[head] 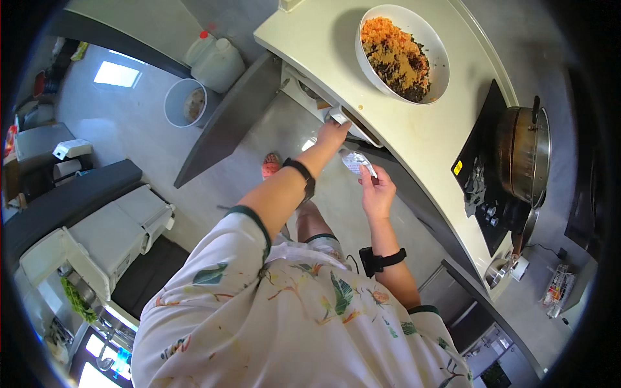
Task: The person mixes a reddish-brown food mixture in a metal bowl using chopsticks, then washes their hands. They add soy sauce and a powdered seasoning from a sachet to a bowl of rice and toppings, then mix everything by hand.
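Observation:
My left hand point(333, 135) reaches to a white container point(359, 127) at the cabinet just under the counter's edge; its fingertips lie at the container's rim, and whether they grip it is unclear. A small silvery packet point(358, 163) with printing is pinched between thumb and fingers of my right hand point(377, 190), over the floor. Above both hands, a large white bowl point(440, 77) stands on the counter point(412, 119), filled with chopped orange pieces, dark chopped greens and a yellowish-brown powder on top.
An open grey cabinet door point(233, 121) juts out left of my arm. Beyond it stand a white bucket point(170, 104) and plastic jugs point(220, 63). A steel pot point(521, 155) sits on the black cooktop point(473, 160) at the right. A sink area with green vegetables point(77, 300) is at lower left.

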The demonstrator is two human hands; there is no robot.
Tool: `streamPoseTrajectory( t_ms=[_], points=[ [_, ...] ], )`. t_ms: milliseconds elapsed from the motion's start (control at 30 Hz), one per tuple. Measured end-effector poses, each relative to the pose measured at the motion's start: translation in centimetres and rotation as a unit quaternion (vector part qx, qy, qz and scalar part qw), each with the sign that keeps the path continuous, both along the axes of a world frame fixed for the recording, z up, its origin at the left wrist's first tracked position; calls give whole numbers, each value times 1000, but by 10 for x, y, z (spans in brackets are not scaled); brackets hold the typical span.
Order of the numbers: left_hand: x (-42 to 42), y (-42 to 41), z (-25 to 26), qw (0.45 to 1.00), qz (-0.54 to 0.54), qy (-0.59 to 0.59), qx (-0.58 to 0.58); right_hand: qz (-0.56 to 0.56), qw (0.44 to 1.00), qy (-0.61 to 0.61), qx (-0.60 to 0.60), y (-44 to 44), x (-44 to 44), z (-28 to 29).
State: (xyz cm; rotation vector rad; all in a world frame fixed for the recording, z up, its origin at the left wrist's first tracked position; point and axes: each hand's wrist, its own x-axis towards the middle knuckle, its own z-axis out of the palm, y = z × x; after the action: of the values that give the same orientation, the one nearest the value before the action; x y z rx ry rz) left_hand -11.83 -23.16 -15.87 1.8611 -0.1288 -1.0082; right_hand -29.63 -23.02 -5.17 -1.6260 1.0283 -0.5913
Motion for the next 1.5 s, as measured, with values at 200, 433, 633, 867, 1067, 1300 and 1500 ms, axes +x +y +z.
streamPoseTrajectory(
  t_ms=[200,433,633,867,1067,1300,1500],
  points=[
    [5,-39,-26,982,78,169,-30,-5,1000,16,-23,-9,1,-21],
    [2,0,-13,946,194,252,-57,-24,1000,-13,-6,-7,-2,-29],
    [-19,116,31,913,-82,196,-349,78,997,-9,18,1,6,-8],
    [-66,250,95,929,102,88,-344,403,907,-78,97,57,72,12],
    [-118,335,112,848,327,-30,-416,634,767,-20,102,173,95,47],
    [-198,431,123,820,421,-110,-371,701,706,-48,93,295,63,55],
    [-285,554,134,842,476,-131,-218,743,657,-12,130,412,19,54]
  ],
)
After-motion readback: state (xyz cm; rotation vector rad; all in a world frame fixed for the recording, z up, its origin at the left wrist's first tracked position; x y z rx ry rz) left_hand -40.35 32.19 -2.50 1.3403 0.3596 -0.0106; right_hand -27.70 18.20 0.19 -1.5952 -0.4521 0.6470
